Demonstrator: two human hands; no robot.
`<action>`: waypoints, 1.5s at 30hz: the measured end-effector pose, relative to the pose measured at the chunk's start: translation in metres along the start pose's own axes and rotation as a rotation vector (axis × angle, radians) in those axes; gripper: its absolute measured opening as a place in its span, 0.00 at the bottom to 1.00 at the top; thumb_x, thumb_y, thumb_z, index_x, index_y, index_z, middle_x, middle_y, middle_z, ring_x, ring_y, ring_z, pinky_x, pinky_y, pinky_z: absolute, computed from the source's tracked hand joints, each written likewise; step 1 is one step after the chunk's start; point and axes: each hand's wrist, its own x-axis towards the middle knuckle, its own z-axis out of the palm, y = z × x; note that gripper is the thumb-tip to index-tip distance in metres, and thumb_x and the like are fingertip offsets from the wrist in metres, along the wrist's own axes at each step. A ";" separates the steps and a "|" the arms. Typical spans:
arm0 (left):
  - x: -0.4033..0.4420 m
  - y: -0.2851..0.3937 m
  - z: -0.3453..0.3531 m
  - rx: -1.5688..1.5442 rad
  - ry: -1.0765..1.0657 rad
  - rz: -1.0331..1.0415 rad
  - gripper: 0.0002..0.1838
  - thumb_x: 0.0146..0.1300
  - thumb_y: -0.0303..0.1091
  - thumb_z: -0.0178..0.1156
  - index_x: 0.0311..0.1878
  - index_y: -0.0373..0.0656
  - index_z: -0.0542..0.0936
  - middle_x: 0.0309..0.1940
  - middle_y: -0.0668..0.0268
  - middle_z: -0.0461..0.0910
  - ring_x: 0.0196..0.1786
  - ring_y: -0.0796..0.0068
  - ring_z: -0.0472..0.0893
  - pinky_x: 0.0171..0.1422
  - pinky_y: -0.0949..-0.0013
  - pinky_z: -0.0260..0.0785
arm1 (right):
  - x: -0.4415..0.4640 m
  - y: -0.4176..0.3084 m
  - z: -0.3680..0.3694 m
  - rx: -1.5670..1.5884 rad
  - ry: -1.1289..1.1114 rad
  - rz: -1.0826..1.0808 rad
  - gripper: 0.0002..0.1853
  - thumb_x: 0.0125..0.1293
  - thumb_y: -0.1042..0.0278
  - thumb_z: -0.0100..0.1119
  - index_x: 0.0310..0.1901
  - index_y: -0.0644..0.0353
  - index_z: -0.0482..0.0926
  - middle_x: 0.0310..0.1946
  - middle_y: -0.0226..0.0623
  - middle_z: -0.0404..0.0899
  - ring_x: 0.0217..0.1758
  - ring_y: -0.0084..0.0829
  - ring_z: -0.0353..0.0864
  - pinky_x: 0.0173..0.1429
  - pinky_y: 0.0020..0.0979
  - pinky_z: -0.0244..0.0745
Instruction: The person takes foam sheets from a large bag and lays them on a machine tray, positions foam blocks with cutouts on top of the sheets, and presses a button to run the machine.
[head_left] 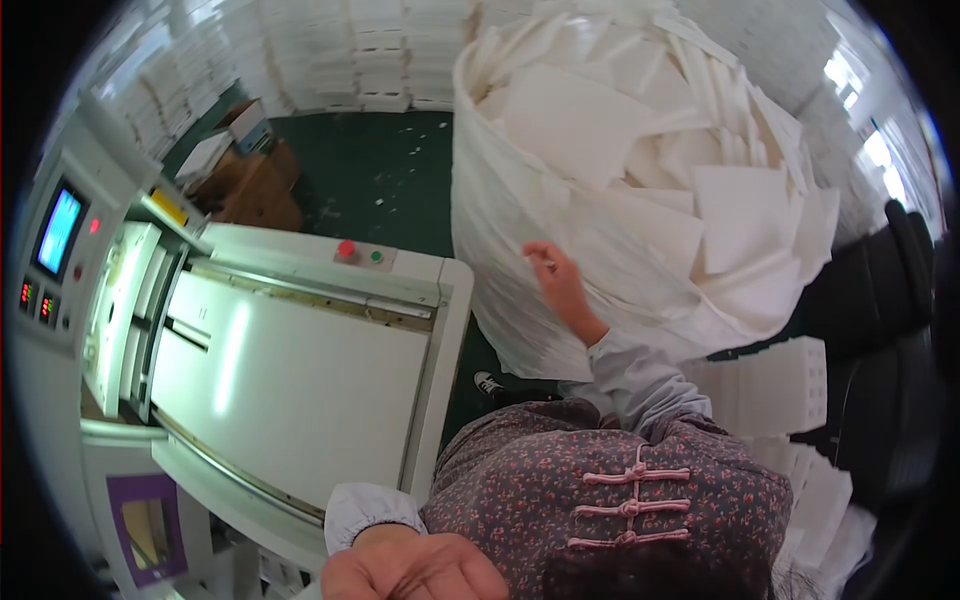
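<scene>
Saw at the left of the frame 1 pale machine [455, 300] with 1 lit screen [60, 230] and 1 flat white panel [300, 370]. Found the left hand [415, 570] at the bottom, left of centre, below the panel, with fingers curled; could not tell about any grip. Noted the right hand [558, 285] near the centre, fingers loosely bent and partly open, over the near side of 1 big white bag [500, 250], upper right, full of white sheets [570, 120]; could not tell about contact.

Left hand [415, 572] close in, right hand [558, 284] forward, fingers loosely curled.
</scene>
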 end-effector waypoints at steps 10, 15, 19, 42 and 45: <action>0.022 -0.011 -0.041 -0.101 0.006 -0.044 0.12 0.64 0.36 0.58 0.45 0.39 0.79 0.19 0.73 0.73 0.16 0.77 0.65 0.24 0.77 0.56 | 0.119 0.066 -0.153 -0.176 0.397 -0.005 0.16 0.63 0.69 0.54 0.51 0.68 0.73 0.43 0.37 0.78 0.44 0.26 0.75 0.49 0.23 0.69; 0.026 -0.012 -0.053 0.165 0.114 -0.099 0.06 0.62 0.33 0.57 0.38 0.41 0.77 0.17 0.70 0.74 0.16 0.75 0.66 0.25 0.75 0.59 | 0.210 0.115 -0.141 -0.150 0.295 0.080 0.27 0.57 0.58 0.62 0.49 0.73 0.71 0.43 0.45 0.77 0.45 0.34 0.76 0.50 0.29 0.71; 0.023 -0.009 -0.065 0.428 0.226 -0.198 0.06 0.60 0.28 0.55 0.27 0.41 0.75 0.16 0.66 0.74 0.16 0.73 0.67 0.24 0.74 0.60 | 0.247 0.146 -0.159 -0.121 0.255 0.146 0.38 0.50 0.46 0.68 0.46 0.78 0.70 0.42 0.54 0.76 0.44 0.42 0.77 0.50 0.35 0.73; -0.078 -0.077 -0.248 0.429 1.199 -0.228 0.22 0.68 0.40 0.49 0.61 0.40 0.67 0.57 0.57 0.72 0.57 0.62 0.72 0.61 0.60 0.65 | 0.009 -0.058 -0.047 0.491 -0.151 0.206 0.26 0.60 0.67 0.59 0.59 0.65 0.66 0.50 0.40 0.74 0.47 0.28 0.74 0.51 0.28 0.72; -0.093 -0.040 -0.238 1.186 1.026 -0.150 0.21 0.67 0.41 0.49 0.59 0.40 0.69 0.54 0.57 0.74 0.56 0.64 0.74 0.60 0.61 0.67 | 0.041 -0.034 -0.063 0.483 -0.343 0.110 0.27 0.59 0.70 0.58 0.60 0.63 0.65 0.49 0.37 0.74 0.46 0.27 0.73 0.50 0.27 0.72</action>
